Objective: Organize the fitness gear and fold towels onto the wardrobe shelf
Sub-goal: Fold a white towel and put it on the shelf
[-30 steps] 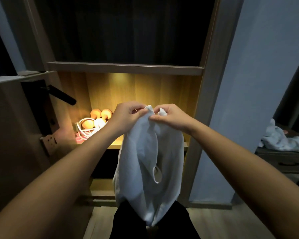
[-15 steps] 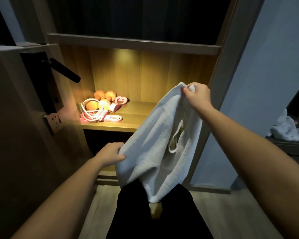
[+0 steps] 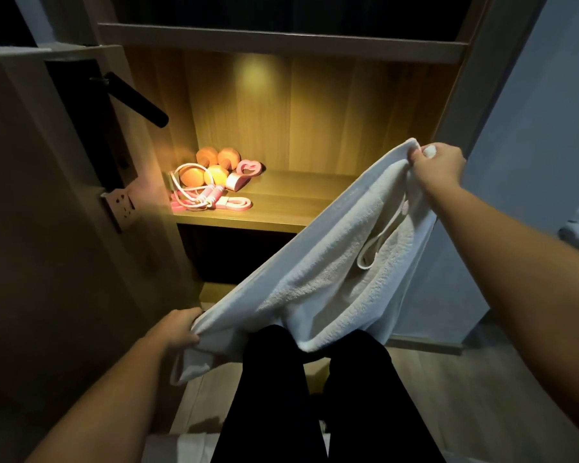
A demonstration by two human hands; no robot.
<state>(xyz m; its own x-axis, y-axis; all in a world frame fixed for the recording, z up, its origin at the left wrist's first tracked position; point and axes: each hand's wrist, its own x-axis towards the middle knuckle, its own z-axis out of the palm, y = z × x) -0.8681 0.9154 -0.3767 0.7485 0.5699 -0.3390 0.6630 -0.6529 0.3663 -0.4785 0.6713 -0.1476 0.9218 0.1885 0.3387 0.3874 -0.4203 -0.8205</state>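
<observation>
- Your left hand (image 3: 178,330) grips the white towel's (image 3: 318,282) near, low corner.
- The towel stretches slantwise above your legs (image 3: 274,396) (a loop (image 3: 361,265) dangles from it).
- Your right hand (image 3: 440,168) pinches its far, high corner.
- Beyond, pink and orange fitness gear (image 3: 211,182) sits on the lit shelf's (image 3: 291,208) left end.

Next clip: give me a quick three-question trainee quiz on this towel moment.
1. True or false: the white towel lies folded on the lit shelf.
2. The right hand grips the towel's: A) higher corner, B) lower corner, C) hanging loop.
3. Fill in: the pink jump rope lies at the shelf's ____ end.
Key: 1 false; 2 A; 3 left.
</observation>
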